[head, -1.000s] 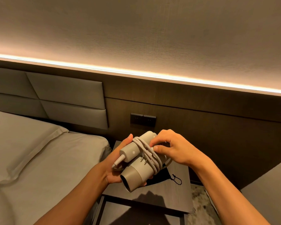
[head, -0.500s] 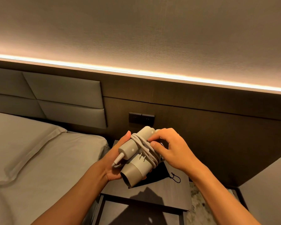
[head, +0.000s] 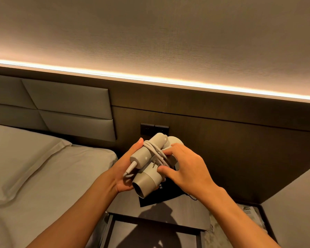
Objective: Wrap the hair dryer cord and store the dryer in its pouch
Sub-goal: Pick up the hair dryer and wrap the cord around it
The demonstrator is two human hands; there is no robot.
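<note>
A folded pale grey hair dryer (head: 147, 178) is held in the air above the nightstand, nozzle toward me. Its white cord (head: 155, 151) is wound several times around handle and body, and the plug's metal prongs (head: 156, 164) stick out between the loops. My left hand (head: 125, 169) cradles the dryer from the left and underneath. My right hand (head: 184, 169) presses on the cord and plug from the right, thumb on the barrel. The black drawstring pouch (head: 156, 196) lies flat on the nightstand under the dryer, partly hidden by it.
The grey nightstand (head: 186, 215) stands between a bed (head: 43, 176) with pillows on the left and another grey surface (head: 293, 203) on the right. A dark switch panel (head: 154, 129) sits on the wooden wall behind. Papers (head: 249, 212) lie low at the right.
My right hand slid down over the wound cord and plug, its thumb now on the barrel. The dryer shifted slightly toward me; the view tilted a little.
</note>
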